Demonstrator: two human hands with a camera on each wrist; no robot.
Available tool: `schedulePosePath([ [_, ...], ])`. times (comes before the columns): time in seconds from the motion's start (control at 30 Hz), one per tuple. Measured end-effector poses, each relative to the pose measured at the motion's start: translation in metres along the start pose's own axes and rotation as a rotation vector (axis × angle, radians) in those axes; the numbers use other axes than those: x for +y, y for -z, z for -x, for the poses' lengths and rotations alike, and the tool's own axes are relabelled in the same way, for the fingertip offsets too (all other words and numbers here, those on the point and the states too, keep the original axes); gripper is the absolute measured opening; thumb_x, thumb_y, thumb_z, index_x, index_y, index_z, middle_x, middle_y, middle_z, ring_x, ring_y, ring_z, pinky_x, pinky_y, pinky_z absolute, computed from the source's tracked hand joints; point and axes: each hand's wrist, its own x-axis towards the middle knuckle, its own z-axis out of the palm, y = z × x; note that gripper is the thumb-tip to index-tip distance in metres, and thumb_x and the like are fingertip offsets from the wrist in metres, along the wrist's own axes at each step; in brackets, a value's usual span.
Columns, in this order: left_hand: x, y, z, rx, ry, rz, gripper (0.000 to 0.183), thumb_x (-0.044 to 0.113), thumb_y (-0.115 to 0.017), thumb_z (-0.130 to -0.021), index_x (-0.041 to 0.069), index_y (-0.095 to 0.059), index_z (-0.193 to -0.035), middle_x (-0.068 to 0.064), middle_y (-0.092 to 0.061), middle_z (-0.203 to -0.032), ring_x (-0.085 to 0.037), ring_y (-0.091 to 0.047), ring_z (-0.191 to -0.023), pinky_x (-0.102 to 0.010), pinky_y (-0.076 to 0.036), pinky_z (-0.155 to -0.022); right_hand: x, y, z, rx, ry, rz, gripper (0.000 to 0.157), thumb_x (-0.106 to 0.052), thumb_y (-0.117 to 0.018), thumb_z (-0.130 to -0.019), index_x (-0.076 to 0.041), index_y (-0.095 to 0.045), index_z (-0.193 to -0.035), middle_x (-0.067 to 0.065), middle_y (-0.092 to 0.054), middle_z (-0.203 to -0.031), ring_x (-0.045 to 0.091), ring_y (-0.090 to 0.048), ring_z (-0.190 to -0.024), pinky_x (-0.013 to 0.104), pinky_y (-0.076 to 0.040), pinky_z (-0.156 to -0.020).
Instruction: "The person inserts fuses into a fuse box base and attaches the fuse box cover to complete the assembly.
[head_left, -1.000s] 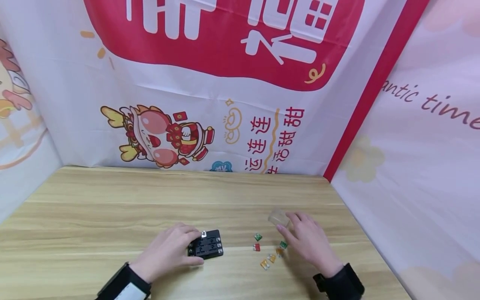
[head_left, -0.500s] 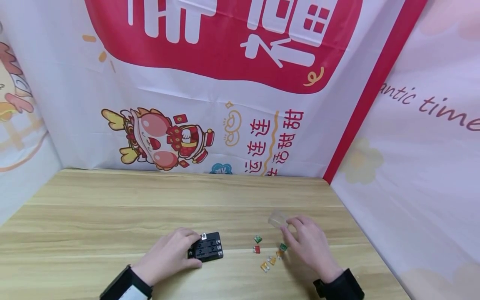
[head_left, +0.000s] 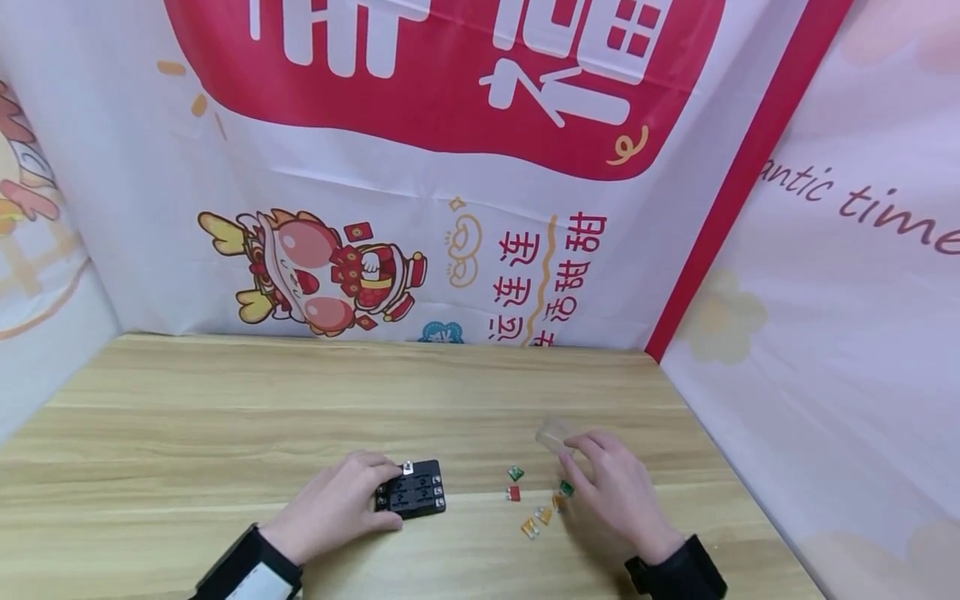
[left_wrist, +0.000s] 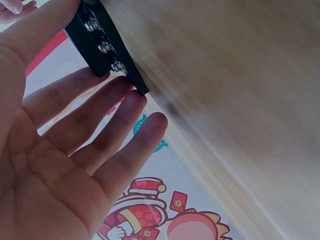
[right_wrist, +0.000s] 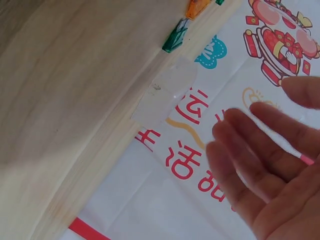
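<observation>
A black fuse box (head_left: 416, 492) with metal screw terminals lies on the wooden table. My left hand (head_left: 341, 504) grips its left end, thumb on the near side and fingers on the far side. In the left wrist view, the box (left_wrist: 107, 45) sits between the thumb and fingertips, partly hidden by the thumb. My right hand (head_left: 618, 492) hovers by a clear plastic cover (head_left: 553, 435), thumb and index fingertips close to its near right side. From the right wrist, the fingers look loosely bent and empty, with the clear cover (right_wrist: 165, 95) beyond them.
Small blade fuses lie between the hands: a red fuse (head_left: 513, 493), a green fuse (head_left: 515, 473), another green fuse (head_left: 567, 488) close to the right fingers, and several orange fuses (head_left: 530, 528). A printed cloth (head_left: 465, 250) hangs along the table's back edge.
The right thumb and index finger have come slightly closer together beside the clear cover. The left thumb has drawn back a little along the fuse box. Box and fuses stay put.
</observation>
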Motion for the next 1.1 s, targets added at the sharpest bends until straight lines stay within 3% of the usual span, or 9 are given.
schedulePosePath([
  [0.13, -0.001, 0.003, -0.001, -0.024, 0.010, 0.009, 0.056, 0.048, -0.076, -0.072, 0.009, -0.067, -0.111, -0.005, -0.062, -0.110, -0.021, -0.057, -0.102, -0.041, -0.044, -0.084, -0.005, 0.002, 0.000, 0.006, 0.038, -0.104, 0.015, -0.019, -0.072, -0.084, -0.012, -0.070, -0.097, 0.000, -0.064, -0.098, 0.017, -0.061, -0.089, 0.033, -0.048, -0.071],
  [0.27, -0.002, 0.003, 0.000, -0.040, 0.025, 0.022, 0.055, 0.048, -0.076, -0.073, 0.010, -0.067, -0.112, -0.004, -0.062, -0.111, -0.020, -0.056, -0.102, -0.041, -0.044, -0.084, -0.014, 0.003, 0.001, 0.022, 0.122, -0.262, 0.013, -0.013, -0.072, -0.083, -0.012, -0.070, -0.096, -0.004, -0.063, -0.096, 0.010, -0.058, -0.077, 0.026, -0.048, -0.062],
  [0.37, -0.002, 0.003, 0.000, -0.040, 0.015, 0.024, 0.055, 0.048, -0.076, -0.073, 0.010, -0.067, -0.112, -0.004, -0.062, -0.111, -0.020, -0.057, -0.102, -0.041, -0.044, -0.084, -0.019, 0.002, 0.003, 0.012, 0.180, -0.314, 0.013, -0.010, -0.072, -0.083, -0.012, -0.070, -0.095, -0.007, -0.061, -0.093, 0.006, -0.056, -0.074, 0.022, -0.046, -0.059],
  [0.67, -0.001, 0.003, 0.003, -0.038, 0.007, 0.027, 0.056, 0.046, -0.076, -0.073, 0.007, -0.068, -0.112, -0.006, -0.062, -0.112, -0.023, -0.057, -0.105, -0.040, -0.044, -0.084, -0.024, -0.001, 0.010, -0.164, 0.201, -0.391, 0.009, -0.016, -0.072, -0.083, -0.016, -0.070, -0.092, -0.010, -0.060, -0.089, 0.001, -0.054, -0.071, 0.019, -0.044, -0.056],
  [1.1, 0.001, 0.006, 0.002, -0.079, 0.025, 0.012, 0.059, 0.044, -0.075, -0.075, 0.004, -0.066, -0.116, -0.008, -0.060, -0.116, -0.024, -0.055, -0.110, -0.040, -0.042, -0.089, -0.026, -0.006, 0.015, -0.199, 0.250, -0.409, 0.013, -0.018, -0.077, -0.078, -0.016, -0.069, -0.088, -0.010, -0.059, -0.089, 0.001, -0.055, -0.071, 0.019, -0.045, -0.060],
])
